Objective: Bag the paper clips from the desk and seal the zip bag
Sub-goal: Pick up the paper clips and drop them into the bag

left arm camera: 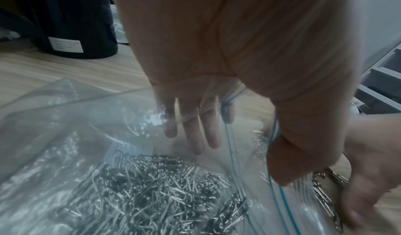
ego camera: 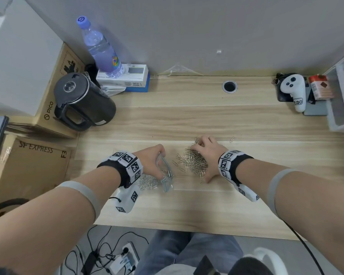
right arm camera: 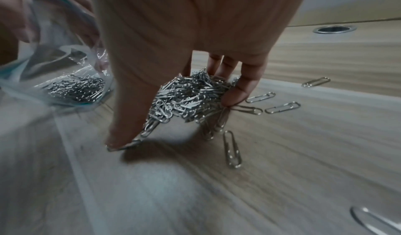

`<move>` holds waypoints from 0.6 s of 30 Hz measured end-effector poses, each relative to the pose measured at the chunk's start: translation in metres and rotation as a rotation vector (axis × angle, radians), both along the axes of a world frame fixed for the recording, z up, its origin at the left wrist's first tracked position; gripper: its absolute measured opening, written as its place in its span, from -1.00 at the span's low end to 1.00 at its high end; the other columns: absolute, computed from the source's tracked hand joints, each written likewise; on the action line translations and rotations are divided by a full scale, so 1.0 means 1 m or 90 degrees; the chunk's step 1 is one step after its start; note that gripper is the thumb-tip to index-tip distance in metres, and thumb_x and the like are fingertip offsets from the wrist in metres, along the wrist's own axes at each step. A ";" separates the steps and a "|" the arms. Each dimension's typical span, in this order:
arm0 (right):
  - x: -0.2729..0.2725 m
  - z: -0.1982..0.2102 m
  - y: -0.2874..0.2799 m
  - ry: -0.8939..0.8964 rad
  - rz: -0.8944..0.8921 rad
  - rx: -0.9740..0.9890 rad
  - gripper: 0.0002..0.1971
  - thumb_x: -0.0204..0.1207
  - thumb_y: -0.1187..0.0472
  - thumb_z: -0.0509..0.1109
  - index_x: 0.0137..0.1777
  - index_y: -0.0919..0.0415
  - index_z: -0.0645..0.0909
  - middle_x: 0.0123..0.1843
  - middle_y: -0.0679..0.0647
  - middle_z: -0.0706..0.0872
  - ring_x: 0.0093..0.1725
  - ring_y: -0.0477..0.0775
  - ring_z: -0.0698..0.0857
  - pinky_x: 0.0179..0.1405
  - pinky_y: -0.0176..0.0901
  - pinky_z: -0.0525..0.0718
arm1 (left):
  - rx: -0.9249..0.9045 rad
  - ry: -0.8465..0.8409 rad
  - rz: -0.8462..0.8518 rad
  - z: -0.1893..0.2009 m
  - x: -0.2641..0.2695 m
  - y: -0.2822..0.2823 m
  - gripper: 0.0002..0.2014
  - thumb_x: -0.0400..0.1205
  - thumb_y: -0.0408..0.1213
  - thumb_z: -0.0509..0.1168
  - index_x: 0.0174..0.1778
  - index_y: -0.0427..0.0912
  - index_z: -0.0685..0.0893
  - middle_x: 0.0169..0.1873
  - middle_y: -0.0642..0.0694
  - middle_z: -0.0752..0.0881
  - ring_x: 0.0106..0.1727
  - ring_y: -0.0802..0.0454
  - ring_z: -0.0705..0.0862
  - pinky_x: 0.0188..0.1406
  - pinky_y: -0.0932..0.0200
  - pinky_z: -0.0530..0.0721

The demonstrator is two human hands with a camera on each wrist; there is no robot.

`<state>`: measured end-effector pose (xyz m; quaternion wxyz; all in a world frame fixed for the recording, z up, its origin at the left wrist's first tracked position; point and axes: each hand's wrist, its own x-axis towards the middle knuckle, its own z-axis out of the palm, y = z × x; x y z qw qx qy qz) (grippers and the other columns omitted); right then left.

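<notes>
Silver paper clips [ego camera: 194,162] lie heaped at the middle of the pale wooden desk [ego camera: 207,114], the right hand [ego camera: 208,153] cupped over the pile, thumb and fingers curled around a bunch of them. Just to the left, a clear zip bag [ego camera: 163,178] with a blue seal strip rests on the desk, already holding a mound of clips, its mouth held open by the left hand [ego camera: 154,161] gripping the rim. A stray clip [ego camera: 232,139] lies beyond. A black kettle [ego camera: 83,102] and a water bottle [ego camera: 101,48] stand at far left.
</notes>
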<state>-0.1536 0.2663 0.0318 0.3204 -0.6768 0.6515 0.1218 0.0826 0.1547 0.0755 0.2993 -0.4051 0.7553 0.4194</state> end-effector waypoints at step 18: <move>0.018 -0.006 -0.007 -0.064 -0.060 -0.038 -0.24 0.28 -0.13 0.60 0.48 -0.25 0.36 0.31 0.05 0.31 0.33 0.15 0.34 0.18 0.12 0.64 | 0.031 0.023 0.037 -0.011 0.004 0.000 -0.26 0.23 -0.21 0.60 0.28 0.03 0.39 0.10 -0.35 0.77 -0.27 -0.05 0.70 -0.31 -0.02 0.68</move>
